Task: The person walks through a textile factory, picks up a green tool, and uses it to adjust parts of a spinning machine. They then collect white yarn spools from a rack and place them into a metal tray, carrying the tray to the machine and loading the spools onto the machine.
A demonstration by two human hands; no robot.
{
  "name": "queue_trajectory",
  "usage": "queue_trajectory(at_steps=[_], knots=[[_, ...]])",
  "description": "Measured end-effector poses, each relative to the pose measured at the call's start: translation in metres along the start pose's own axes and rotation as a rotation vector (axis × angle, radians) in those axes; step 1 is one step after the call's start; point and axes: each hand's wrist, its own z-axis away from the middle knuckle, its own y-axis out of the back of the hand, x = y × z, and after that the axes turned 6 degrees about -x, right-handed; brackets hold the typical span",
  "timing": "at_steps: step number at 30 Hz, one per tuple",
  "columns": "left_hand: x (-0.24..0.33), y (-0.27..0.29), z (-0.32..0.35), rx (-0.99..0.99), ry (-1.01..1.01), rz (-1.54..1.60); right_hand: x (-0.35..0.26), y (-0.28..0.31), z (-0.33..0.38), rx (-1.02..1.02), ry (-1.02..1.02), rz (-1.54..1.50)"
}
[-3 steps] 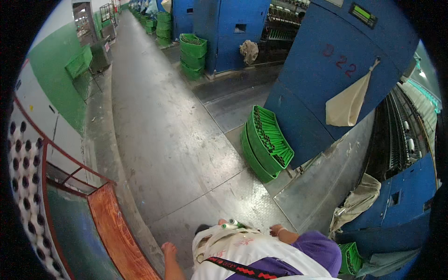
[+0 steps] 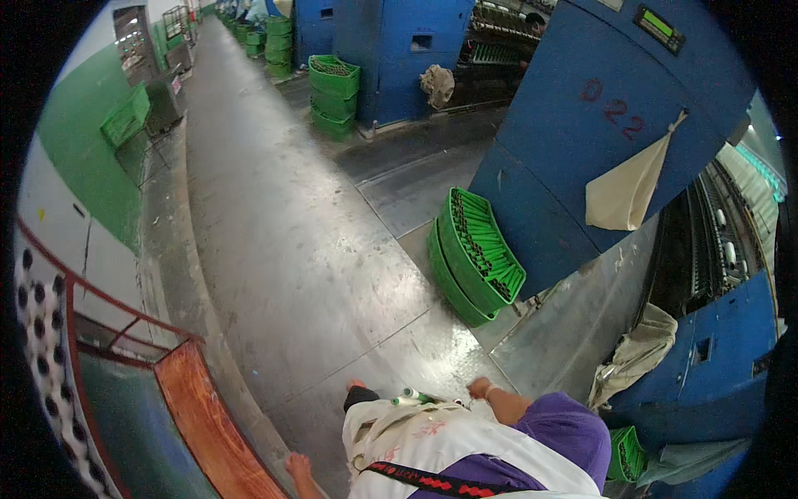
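Note:
My left hand hangs low at my left side, near the orange-brown wooden board; its fingers look loosely apart and nothing shows in them. My right hand is held forward at the right of my body, over the metal floor, fingers loose, with no object visible in it. Between the hands, a white cloth apron bulges at my front. Several white-and-green thread bobbins stick out at its front edge. A black strap with red marks crosses the apron. Part of a bare foot shows beyond the apron.
Stacked green crates filled with bobbin tubes stand against a blue machine cabinet, where a cream cloth bag hangs. At left, a red-framed rack holds bobbins beside the wooden board. A metal-floored aisle runs ahead.
My right hand has swung forward and a little left. A foot has come into clearer view ahead of the apron. My left hand has dropped slightly, and the view has shifted a little.

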Motion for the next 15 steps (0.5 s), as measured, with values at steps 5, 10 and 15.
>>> queue_trajectory(at_steps=[5,10,15], knots=[[-0.005,-0.043,-0.045,0.537,0.307,-0.705,-0.213,0.162,-0.082,0.382,0.549,-0.323],[0.041,-0.116,-0.187,0.366,0.371,-0.9,-0.383,0.264,-0.056,0.356,0.584,-0.755],[0.178,-0.218,-0.391,0.246,0.135,-0.609,-0.459,0.309,-0.054,0.327,0.478,-0.656]])
